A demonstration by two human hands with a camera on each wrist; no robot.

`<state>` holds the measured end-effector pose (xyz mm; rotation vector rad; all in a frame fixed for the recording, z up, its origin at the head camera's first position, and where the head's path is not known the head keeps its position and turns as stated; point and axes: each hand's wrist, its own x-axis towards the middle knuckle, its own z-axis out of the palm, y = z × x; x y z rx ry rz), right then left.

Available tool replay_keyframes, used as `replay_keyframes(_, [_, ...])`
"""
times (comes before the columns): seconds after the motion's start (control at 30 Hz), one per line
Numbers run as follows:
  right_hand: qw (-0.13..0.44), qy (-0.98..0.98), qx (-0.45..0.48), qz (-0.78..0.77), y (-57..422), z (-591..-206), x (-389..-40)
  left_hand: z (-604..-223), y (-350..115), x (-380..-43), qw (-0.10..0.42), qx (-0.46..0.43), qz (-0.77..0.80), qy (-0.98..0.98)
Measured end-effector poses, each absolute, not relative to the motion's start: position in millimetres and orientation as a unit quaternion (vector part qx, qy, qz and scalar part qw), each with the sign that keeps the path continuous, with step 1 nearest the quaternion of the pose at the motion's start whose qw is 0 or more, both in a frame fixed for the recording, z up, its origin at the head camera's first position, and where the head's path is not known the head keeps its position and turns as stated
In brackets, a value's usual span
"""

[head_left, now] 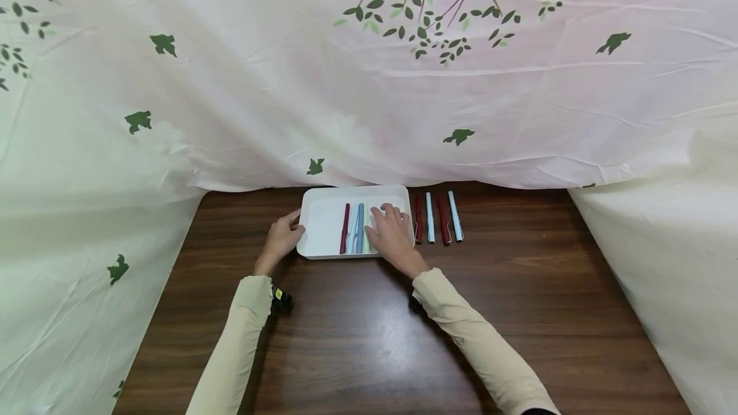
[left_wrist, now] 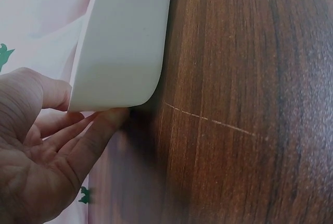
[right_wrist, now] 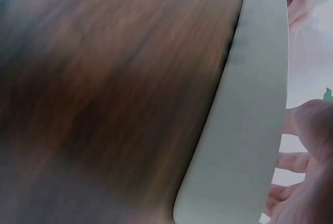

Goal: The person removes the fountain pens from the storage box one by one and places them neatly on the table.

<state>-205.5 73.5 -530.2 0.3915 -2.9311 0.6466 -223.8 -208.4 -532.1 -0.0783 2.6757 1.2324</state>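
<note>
A white tray (head_left: 319, 226) lies near the back of the table, with its front wall (right_wrist: 250, 109) filling the middle of the right wrist view. My left hand (head_left: 282, 237) grips the tray's left end; in the left wrist view the thumb is at the rim and the fingers lie against the outside. Side by side in the tray are a dark red pen (head_left: 345, 226), a light blue pen (head_left: 352, 235), a blue pen (head_left: 360, 226) and a pale green pen (head_left: 366, 235). My right hand (head_left: 394, 240) hovers over the tray's right part, fingers spread and loosely bent, thumb beside the green pen.
Right of the tray, dark red pens (head_left: 444, 219) and light blue pens (head_left: 430, 218) stand in an alternating row on the brown wooden table (head_left: 519, 312). A patterned white cloth (head_left: 369, 114) hangs behind the table and along both sides.
</note>
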Motion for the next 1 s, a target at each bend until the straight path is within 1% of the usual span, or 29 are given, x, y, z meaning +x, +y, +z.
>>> replay_keyframes(0.23, [0.017, -0.964, 0.159, 0.212, 67.4, -536.5, -206.5, -531.1, -207.9, -225.0, 0.101, -0.029, 0.414, 0.904])
replay_keyframes(0.47, [-0.002, -0.961, 0.139, 0.240, 69.6, -538.6, -203.2, -530.9, -206.5, -223.7, 0.103, -0.029, 0.419, 0.902])
replay_keyframes(0.6, [0.007, -0.964, 0.133, 0.232, 71.2, -537.1, -201.5, -531.7, -207.1, -224.3, 0.099, -0.028, 0.418, 0.902])
replay_keyframes(0.9, [0.052, -0.973, 0.125, 0.186, 71.5, -538.6, -199.2, -532.7, -207.6, -224.1, 0.099, -0.030, 0.411, 0.906])
replay_keyframes(1.0, [0.052, -0.973, 0.129, 0.185, 72.6, -539.4, -199.8, -532.2, -207.2, -224.2, 0.098, -0.028, 0.411, 0.906])
